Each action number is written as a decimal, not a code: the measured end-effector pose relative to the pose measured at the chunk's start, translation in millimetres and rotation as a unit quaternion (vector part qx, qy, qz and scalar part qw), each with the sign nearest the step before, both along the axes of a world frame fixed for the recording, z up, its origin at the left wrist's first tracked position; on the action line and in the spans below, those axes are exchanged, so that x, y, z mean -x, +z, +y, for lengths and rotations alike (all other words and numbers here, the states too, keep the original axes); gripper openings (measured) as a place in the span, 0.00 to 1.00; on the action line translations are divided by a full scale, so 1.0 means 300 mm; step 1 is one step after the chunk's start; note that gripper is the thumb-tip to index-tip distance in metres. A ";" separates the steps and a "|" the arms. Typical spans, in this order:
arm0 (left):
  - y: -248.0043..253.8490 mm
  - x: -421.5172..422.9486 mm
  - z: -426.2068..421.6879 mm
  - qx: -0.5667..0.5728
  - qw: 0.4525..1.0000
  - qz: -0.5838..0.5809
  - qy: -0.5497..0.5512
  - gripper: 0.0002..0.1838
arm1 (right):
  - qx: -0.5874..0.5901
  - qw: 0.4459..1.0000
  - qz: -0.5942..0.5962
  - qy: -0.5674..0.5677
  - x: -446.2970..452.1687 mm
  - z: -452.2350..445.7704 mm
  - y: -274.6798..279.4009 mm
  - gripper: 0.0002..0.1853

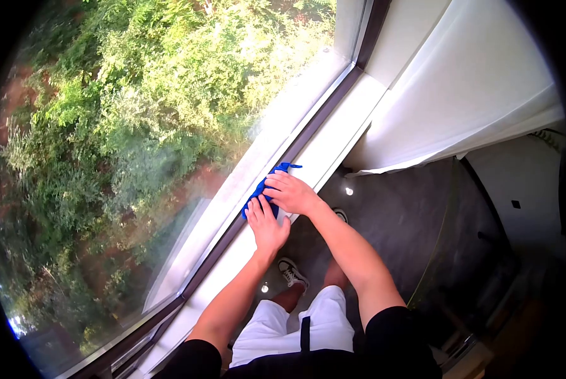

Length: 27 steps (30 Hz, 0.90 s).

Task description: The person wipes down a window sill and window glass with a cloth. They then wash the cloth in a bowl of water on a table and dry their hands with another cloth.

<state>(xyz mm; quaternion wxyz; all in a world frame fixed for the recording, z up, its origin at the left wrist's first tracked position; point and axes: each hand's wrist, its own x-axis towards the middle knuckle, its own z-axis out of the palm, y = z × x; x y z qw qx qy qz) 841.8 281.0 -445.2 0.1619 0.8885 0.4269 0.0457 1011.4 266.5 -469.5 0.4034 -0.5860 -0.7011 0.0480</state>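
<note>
A blue cloth (258, 190) lies bunched on the dark window frame (321, 119), its lower edge reaching over the white sill (341, 124). My left hand (271, 231) presses on the cloth's near end, fingers bent over it and thumb apart. Just beyond it, my right hand (291, 192) has its fingers curled over the cloth's middle, close beside the left fingertips. A loose blue corner sticks out past the right hand. Part of the cloth is hidden under both hands.
Beyond the window glass (169, 126) are leafy trees. A white curtain (466, 95) hangs at the right end of the sill. Below are the dark floor (396, 208) and my shoe (291, 273). A dark-edged pale panel (516, 189) stands at the right.
</note>
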 end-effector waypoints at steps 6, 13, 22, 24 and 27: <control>0.003 -0.085 -0.003 0.000 1.000 0.004 -0.002 0.54 | -0.007 1.000 -0.014 0.002 -0.099 0.012 -0.015 0.19; -0.011 -0.208 -0.001 -0.005 1.000 0.005 -0.005 0.55 | 0.011 1.000 -0.012 -0.005 -0.217 0.006 -0.008 0.18; -0.022 -0.357 -0.005 0.002 1.000 -0.010 -0.001 0.55 | 0.018 0.999 -0.027 -0.014 -0.364 -0.005 -0.002 0.17; -0.017 -0.379 -0.005 0.009 1.000 -0.011 0.000 0.55 | 0.017 0.999 -0.024 -0.019 -0.380 -0.005 0.010 0.16; 0.014 -0.408 -0.007 0.007 1.000 -0.015 0.002 0.54 | 0.022 0.999 -0.025 -0.024 -0.403 -0.002 0.041 0.16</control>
